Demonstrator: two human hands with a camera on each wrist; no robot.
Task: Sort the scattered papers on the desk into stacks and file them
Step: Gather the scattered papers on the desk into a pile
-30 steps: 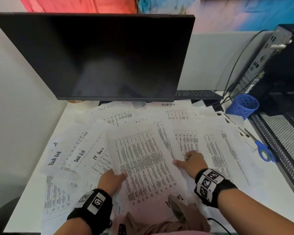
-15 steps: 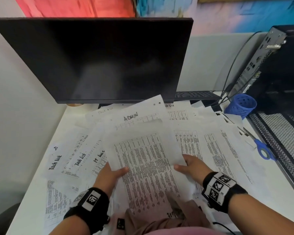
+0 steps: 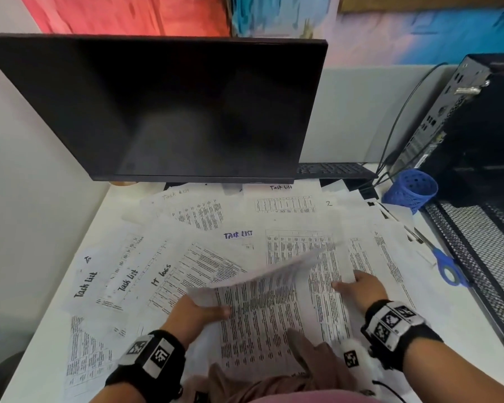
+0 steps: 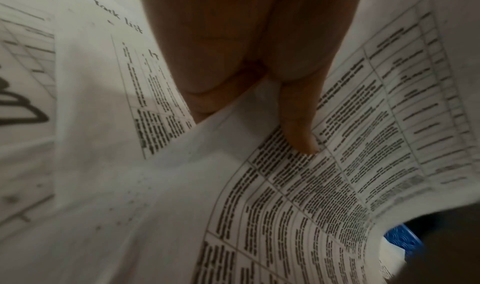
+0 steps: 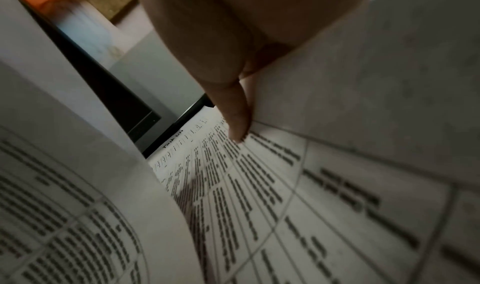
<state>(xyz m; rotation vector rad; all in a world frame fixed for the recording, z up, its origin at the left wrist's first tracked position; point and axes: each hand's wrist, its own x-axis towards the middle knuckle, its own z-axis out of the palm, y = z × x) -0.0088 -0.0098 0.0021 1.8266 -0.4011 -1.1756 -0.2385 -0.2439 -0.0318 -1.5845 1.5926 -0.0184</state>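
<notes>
We pinch the printed table sheet [image 3: 262, 312] by both side edges, left hand [image 3: 191, 314] and right hand [image 3: 361, 289], its top curling over

Left hand's fingers [image 4: 207, 103] under the held sheet [image 4: 285, 196]; printed table text too blurred to read
</notes>
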